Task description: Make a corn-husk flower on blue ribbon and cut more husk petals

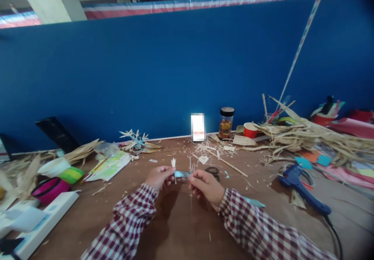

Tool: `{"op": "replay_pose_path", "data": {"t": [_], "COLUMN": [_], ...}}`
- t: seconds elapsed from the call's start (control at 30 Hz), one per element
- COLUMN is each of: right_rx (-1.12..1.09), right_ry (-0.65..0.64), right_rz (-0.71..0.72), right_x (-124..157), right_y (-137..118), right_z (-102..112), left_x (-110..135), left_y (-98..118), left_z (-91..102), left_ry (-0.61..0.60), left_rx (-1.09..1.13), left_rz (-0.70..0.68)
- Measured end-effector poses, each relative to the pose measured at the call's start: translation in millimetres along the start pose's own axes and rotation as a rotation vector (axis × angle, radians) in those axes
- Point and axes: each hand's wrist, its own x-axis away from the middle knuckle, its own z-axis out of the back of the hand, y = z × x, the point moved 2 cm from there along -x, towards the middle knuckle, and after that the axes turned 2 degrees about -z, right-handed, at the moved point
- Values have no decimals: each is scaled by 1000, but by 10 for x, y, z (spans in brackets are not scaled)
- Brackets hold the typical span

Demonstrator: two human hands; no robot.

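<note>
My left hand [160, 177] is closed, pinching the thin stem of a small pale flower-shaped piece [173, 162] that stands upright above the fingertips. From that stem a light-blue strip [182, 174] stretches across to my right hand [206, 185], whose thumb and fingers pinch its other end. Whether the strip is wrapped around the stem or only touches it, I cannot tell. Just beyond my right hand lie scissors with dark handles [212, 171], partly hidden by it. Another light-blue piece [254, 202] rests beside my right sleeve.
Scraps and a thin stick [228, 162] litter the brown table [181, 232]. A blue glue gun [305, 191] with a cord lies right, near piled dry husks [315, 139]. A jar [226, 123] and red cup [250, 130] stand behind. At left is a white power strip [49, 225].
</note>
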Motion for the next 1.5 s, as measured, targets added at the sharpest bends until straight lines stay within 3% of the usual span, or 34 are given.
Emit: {"op": "replay_pose_path", "data": {"t": [0.17, 0.37, 0.57, 1.5], "right_rx": [150, 218, 212, 298], "right_ry": [-13, 7, -46, -74], "right_rz": [48, 54, 23, 74], "right_x": [-198, -294, -291, -246], "right_y": [36, 141, 182, 198], "right_z": [-123, -108, -102, -133], "left_x": [-53, -134, -196, -89], "left_y": [42, -84, -196, -106], "left_z": [-88, -99, -99, -104], "left_ry": [-8, -60, -46, -54], "left_rx": [288, 579, 604, 676], "left_rz": [-43, -13, -1, -11]}}
